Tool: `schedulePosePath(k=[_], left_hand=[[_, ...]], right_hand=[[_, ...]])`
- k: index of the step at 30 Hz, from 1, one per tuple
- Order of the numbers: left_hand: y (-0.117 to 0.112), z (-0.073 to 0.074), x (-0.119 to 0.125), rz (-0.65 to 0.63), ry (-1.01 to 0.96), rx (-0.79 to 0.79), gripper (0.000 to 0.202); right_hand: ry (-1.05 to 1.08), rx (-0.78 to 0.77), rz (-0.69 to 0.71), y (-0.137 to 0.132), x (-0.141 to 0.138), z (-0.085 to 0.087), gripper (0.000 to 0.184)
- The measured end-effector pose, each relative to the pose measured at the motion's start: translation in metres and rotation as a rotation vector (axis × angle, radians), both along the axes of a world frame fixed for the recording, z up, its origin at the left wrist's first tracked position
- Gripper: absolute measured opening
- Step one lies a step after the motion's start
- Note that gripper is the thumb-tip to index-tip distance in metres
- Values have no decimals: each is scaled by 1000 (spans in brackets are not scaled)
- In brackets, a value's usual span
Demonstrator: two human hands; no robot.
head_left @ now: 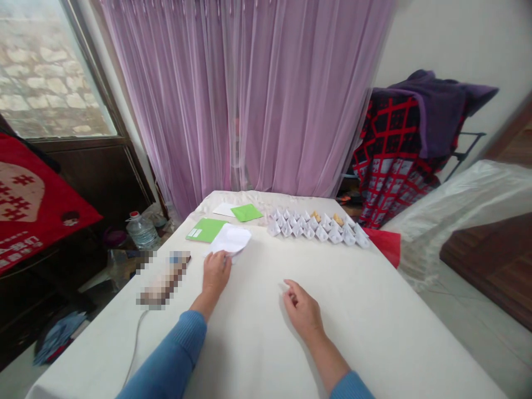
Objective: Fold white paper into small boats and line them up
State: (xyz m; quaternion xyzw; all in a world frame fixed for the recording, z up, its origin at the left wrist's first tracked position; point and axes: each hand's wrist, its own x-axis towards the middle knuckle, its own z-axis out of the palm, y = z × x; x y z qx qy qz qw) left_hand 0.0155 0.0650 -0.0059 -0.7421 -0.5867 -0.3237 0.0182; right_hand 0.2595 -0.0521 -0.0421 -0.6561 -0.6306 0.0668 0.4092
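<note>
My left hand [218, 271] is at the near edge of a small stack of white paper [230, 237], its fingers closed on the paper. The top sheet lifts slightly at its right edge. Beneath the stack's left side lies a green booklet [204, 229] with a white label. My right hand [302, 308] hovers low over the white tablecloth [257, 327], fingers loosely curled and index finger stretched out, with nothing visible in it. Rows of folded white paper pieces [316, 227] stand on the table's right back part, a few yellowish ones among them.
A green sheet [246, 213] and a white sheet [224, 209] lie at the back. A pixelated phone-like object [164, 281] with a cable [135, 343] rests at the left. Purple curtains [270, 100] hang behind. A plastic bottle [142, 231] stands left of the table.
</note>
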Motion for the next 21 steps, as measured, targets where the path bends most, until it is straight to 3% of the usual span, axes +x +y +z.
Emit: schedulePosePath(k=[4, 7, 12, 16, 21], left_hand=[[-42, 0, 29, -294, 86, 52, 10], [-68, -2, 52, -515, 253, 145, 10], [-87, -2, 63, -613, 251, 59, 8], [-85, -7, 42, -607, 235, -45, 42], [-80, -10, 22, -670, 314, -151, 36]], right_hand=[[-24, 155, -31, -2, -3, -1, 57], [-161, 141, 59, -6, -6, 4, 52], [-260, 45, 198, -9, 1, 13, 30], [-247, 75, 281, -15, 20, 13, 27], [-238, 108, 355, -29, 40, 10, 29]])
